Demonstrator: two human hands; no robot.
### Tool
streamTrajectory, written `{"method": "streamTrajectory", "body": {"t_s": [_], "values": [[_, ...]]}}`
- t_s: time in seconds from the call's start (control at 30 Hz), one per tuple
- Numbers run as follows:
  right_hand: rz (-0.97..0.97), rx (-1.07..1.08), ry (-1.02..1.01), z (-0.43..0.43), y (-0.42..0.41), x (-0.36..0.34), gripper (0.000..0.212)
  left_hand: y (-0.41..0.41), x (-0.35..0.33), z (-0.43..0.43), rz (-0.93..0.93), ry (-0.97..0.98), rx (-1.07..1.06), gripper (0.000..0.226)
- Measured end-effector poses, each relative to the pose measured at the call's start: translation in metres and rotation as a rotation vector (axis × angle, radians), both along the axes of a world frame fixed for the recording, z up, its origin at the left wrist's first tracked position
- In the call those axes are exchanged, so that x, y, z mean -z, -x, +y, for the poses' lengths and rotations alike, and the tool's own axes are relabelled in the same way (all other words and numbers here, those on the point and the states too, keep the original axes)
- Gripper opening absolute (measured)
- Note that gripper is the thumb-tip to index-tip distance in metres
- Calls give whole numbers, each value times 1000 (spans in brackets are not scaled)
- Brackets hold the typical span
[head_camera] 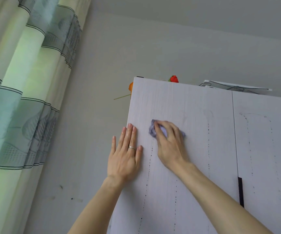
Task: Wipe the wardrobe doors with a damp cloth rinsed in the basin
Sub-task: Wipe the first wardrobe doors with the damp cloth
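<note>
Right hand grips the bunched purple cloth, pressing it against the upper part of the left wardrobe door, just above the dotted black marks. Left hand lies flat with fingers straight near the door's left edge, probably steadying it against wiping pressure.

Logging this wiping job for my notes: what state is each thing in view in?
left door: appears closed, dotted dark marks on it.
right door: appears closed, dotted dark marks too.
cloth: bunched, against the left door.
left hand: open, flat against the left door near its edge.
right hand: grips the cloth, pressing it on the left door.
curtain: hanging in folds.
</note>
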State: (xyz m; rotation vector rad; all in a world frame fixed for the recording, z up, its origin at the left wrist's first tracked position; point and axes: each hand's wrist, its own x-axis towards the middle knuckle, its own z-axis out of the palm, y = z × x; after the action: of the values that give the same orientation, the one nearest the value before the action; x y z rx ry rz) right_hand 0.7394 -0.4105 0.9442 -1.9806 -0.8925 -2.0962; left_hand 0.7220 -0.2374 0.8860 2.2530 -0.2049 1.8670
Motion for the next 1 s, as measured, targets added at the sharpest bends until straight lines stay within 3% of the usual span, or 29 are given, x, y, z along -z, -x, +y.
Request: {"method": "streamTrajectory", "body": {"t_s": [0.07, 0.23, 0.43, 0.57, 0.63, 0.77, 0.83, 1.0], "values": [[-27, 36, 42, -5, 4, -7, 52, 0, -1, 0, 1, 3, -1, 64], [28, 118, -84, 2, 10, -62, 59, 2, -3, -4, 7, 11, 16, 64], [-46, 136, 157, -9, 8, -2, 57, 0, 0, 0, -1, 9, 12, 65], [-4, 183, -104, -9, 7, -58, 55, 0, 2, -2, -9, 12, -9, 64], [20, 142, -171, 2, 8, -52, 55, 0, 2, -3, -19, 15, -24, 63], [19, 66, 61, 4, 8, 12, 54, 0, 2, -3, -14, 8, -43, 63], [5, 74, 124, -4, 8, 7, 56, 0, 2, -1, -17, -14, -55, 63], [136, 11, -200, 10, 11, -43, 57, 0, 2, 0, -22, -14, -64, 63]]}}
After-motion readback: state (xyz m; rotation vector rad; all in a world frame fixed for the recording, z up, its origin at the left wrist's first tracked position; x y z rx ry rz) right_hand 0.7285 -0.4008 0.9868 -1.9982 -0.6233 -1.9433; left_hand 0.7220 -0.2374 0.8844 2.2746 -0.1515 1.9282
